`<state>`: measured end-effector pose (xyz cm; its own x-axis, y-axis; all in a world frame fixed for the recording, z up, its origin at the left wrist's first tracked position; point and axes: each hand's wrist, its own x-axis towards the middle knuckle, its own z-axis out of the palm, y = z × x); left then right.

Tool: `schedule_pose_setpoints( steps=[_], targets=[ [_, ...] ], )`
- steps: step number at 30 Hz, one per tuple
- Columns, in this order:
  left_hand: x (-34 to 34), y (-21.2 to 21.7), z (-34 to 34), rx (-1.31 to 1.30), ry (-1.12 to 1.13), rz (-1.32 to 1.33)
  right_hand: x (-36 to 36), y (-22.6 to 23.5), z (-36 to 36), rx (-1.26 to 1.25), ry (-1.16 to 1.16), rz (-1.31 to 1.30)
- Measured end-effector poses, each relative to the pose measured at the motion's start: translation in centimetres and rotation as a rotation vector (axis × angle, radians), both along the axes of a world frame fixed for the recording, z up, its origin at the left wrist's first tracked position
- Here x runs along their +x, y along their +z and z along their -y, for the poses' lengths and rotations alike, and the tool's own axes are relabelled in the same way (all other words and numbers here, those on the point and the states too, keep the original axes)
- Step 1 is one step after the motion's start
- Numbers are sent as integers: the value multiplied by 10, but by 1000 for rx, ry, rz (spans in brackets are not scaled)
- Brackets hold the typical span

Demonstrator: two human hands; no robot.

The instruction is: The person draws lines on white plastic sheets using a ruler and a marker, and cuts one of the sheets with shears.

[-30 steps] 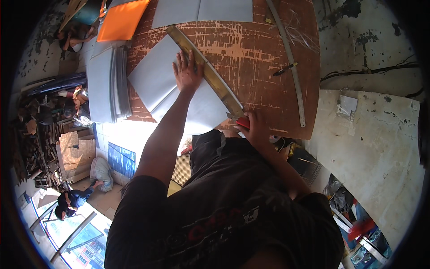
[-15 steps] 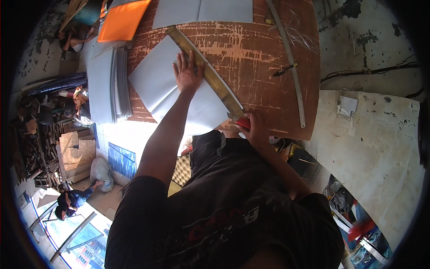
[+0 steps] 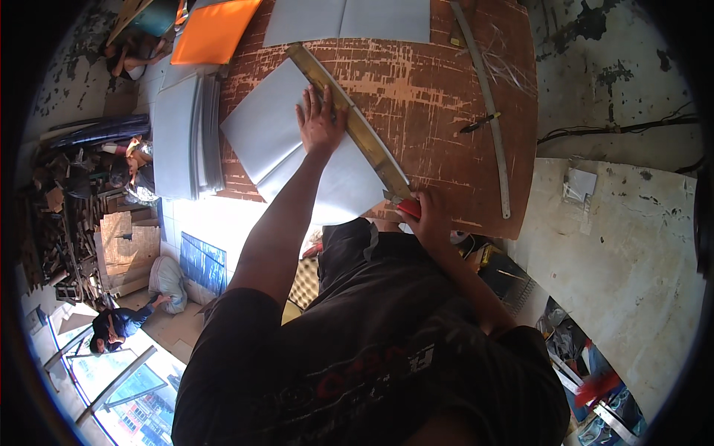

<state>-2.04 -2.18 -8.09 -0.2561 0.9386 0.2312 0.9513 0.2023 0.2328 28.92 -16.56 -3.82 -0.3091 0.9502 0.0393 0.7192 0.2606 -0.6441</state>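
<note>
A light grey sheet [image 3: 262, 113] with a crease across it lies slanted on the brown worktable, its near corner reaching past the front edge. Along its right side runs a wide brass-coloured straightedge [image 3: 366, 146]. My left hand [image 3: 321, 128] presses flat with spread fingers on the sheet and the straightedge. Closed around the red handle of a utility knife [image 3: 409, 207] is my right hand [image 3: 433, 220], at the straightedge's near end by the table edge. The blade tip touches or nearly touches the straightedge; I cannot tell which.
Stacked grey sheets [image 3: 177, 137] stand at the table's left, with an orange sheet [image 3: 213, 31] beyond. More grey sheets [image 3: 383, 18] lie at the back. On the right are a long metal ruler [image 3: 492, 119], a black pen [image 3: 480, 123] and clear plastic scraps [image 3: 509, 68]. Other people sit farther left.
The whole view has shifted slightly to the right. Against the sheet and straightedge, both hands and the knife stay in nearly the same place.
</note>
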Motion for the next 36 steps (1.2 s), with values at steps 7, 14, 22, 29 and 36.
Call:
schedule_pose_setpoints(
  steps=[7,14,22,29,36],
  targets=[
    [-1,-2,1,19,-11,11,1,-1,0,22,5,3],
    [-2,-2,1,0,-2,-4,1,0,-1,4,5,-31],
    [-1,-2,1,-10,-11,-7,1,1,-1,-11,8,-26],
    [-8,-2,-2,-105,-52,-7,1,-1,0,-20,-1,-6],
    [-13,34,-6,-438,-204,62,5,-2,0,37,12,25]
  ],
)
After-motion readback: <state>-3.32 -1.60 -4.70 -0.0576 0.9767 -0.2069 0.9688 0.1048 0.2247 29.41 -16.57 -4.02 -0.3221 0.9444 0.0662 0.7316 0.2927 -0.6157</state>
